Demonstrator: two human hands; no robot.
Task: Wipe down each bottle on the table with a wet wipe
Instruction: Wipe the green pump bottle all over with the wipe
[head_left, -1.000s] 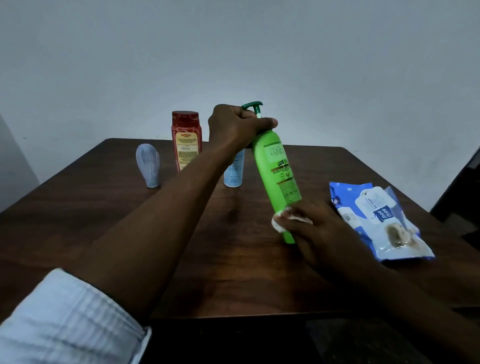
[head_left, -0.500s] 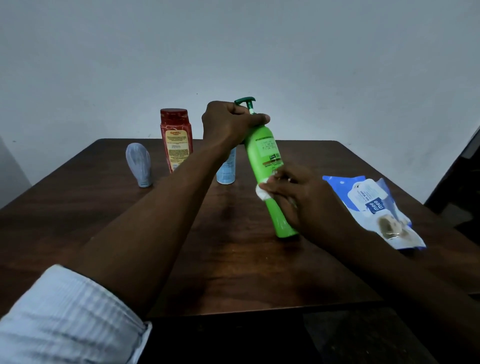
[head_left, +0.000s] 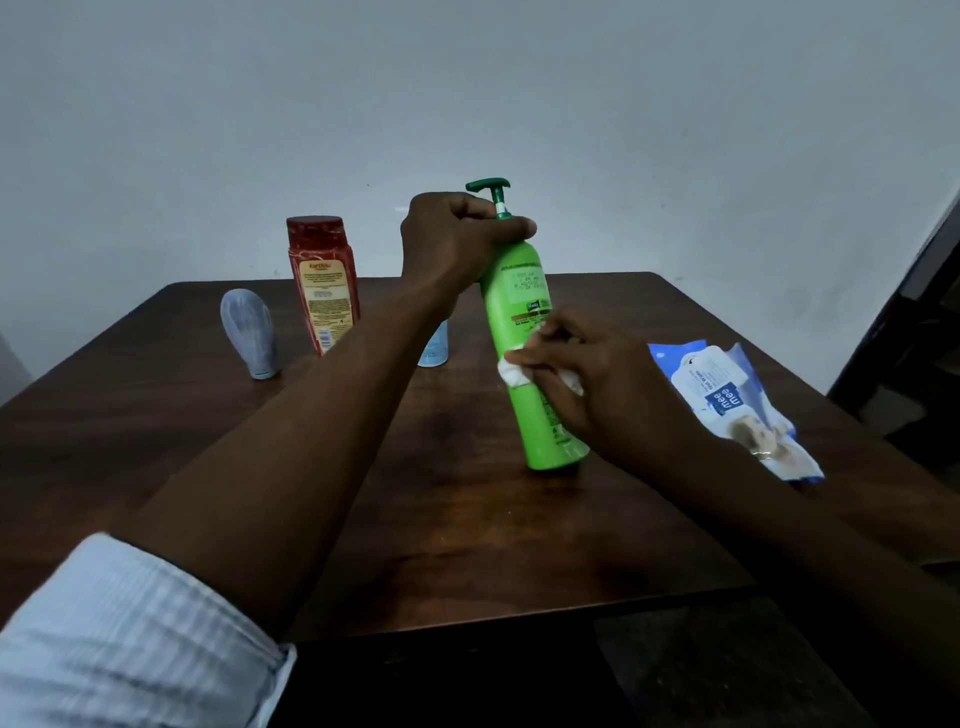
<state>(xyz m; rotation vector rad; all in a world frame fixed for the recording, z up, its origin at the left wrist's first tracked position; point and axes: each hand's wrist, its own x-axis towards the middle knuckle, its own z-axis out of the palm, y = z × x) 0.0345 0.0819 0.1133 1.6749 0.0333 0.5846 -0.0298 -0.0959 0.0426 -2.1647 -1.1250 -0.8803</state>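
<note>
Ok, grey tube (head_left: 248, 327): upright, 10 o'clock on tabletop (head_left: 467, 545).
red bottle (head_left: 323, 283): upright, 11 o'clock.
left hand (head_left: 457, 236): clenched round green pump bottle (head_left: 524, 312) neck, under the pump.
pale blue bottle (head_left: 435, 348): 12 o'clock, mostly hidden behind left forearm.
green pump bottle: centre, base on tabletop, top tilted toward 11.
right hand (head_left: 608, 384): pinches wet wipe (head_left: 511, 373) against its mid-body.
wipes pack (head_left: 737, 400): flat, 3 o'clock.

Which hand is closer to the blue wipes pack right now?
Right. The right hand holds a wet wipe against the green bottle, just beside the wipes pack. The left hand grips the bottle's neck, farther away.
</note>
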